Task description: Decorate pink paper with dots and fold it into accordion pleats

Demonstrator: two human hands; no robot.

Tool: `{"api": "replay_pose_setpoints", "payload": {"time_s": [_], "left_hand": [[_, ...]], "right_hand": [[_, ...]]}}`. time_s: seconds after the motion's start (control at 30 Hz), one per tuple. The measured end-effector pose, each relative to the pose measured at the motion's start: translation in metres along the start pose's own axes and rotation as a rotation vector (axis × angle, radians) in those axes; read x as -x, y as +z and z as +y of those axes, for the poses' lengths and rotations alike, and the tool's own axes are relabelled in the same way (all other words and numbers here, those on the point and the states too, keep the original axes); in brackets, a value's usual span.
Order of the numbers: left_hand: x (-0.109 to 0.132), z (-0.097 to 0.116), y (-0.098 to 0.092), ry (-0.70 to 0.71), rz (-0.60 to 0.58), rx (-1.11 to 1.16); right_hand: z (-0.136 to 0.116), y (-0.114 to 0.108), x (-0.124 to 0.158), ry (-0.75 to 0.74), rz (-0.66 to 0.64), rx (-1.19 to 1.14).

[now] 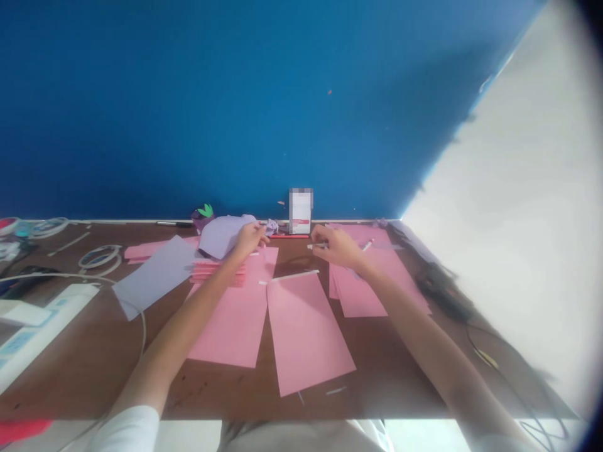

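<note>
My left hand (253, 239) is reached out over the back of the table, fingers bent together, beside a lilac paper (221, 235) and above a pink sheet (230, 333). What its fingertips hold is too small to make out. My right hand (335, 245) is curled over the pink sheets (362, 301) on the right, with a small pale strip (311, 247) by its fingertips. Between my forearms a pink sheet (308, 333) lies flat, a white strip (294, 276) along its far edge. Folded pink paper (219, 273) is stacked by my left forearm.
A phone (300, 212) stands against the blue wall. At the left are a white power strip (47, 329), coiled cables (100, 256) and a lilac sheet (157, 276). A pen (368, 245) lies by my right hand. Dark cables (445, 301) run along the right side.
</note>
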State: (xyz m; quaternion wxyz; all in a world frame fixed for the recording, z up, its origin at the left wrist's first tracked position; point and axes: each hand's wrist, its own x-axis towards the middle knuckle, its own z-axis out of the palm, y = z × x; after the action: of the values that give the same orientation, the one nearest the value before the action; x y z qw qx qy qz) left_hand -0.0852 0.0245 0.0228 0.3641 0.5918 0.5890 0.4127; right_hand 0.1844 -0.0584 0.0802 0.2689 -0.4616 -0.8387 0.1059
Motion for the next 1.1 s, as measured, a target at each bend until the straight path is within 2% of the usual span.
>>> {"api": "replay_pose_setpoints", "payload": {"time_s": [0.1,0.3,0.4,0.47,0.57,0.63,0.77,0.87,0.93,1.0,1.1], "left_hand": [[-0.004,0.003,-0.008,0.081,-0.005,-0.053],[0.003,0.016,-0.015,0.251,0.123,-0.223],[0.006,0.019,-0.016,0.263,0.211,-0.194],[0.009,0.023,-0.015,0.285,0.202,-0.153],[0.015,0.032,-0.01,0.313,0.071,-0.154],[0.019,0.038,-0.005,0.328,0.001,-0.153],[0.023,0.042,0.003,0.408,0.012,-0.144],[0.024,0.041,0.004,0.385,-0.008,-0.185],[0.025,0.04,0.003,0.356,-0.013,-0.2],[0.027,0.039,0.002,0.354,-0.068,-0.201],[0.032,0.038,0.006,0.354,-0.289,-0.237]], "right_hand": [[0.008,0.007,-0.002,0.105,0.043,-0.006],[0.013,0.022,-0.004,0.249,0.122,-0.004],[0.013,0.032,-0.004,0.298,0.144,0.031],[0.015,0.039,-0.003,0.302,0.16,0.066],[0.02,0.052,-0.002,0.238,0.133,0.098],[0.025,0.06,-0.001,0.131,0.083,0.069],[0.034,0.077,0.001,-0.103,0.025,-0.049],[0.039,0.084,0.001,-0.188,0.016,-0.061],[0.041,0.081,0.001,-0.19,0.014,-0.043],[0.042,0.072,-0.001,-0.201,-0.019,-0.051],[0.04,0.052,-0.004,-0.3,-0.171,-0.121]]}}
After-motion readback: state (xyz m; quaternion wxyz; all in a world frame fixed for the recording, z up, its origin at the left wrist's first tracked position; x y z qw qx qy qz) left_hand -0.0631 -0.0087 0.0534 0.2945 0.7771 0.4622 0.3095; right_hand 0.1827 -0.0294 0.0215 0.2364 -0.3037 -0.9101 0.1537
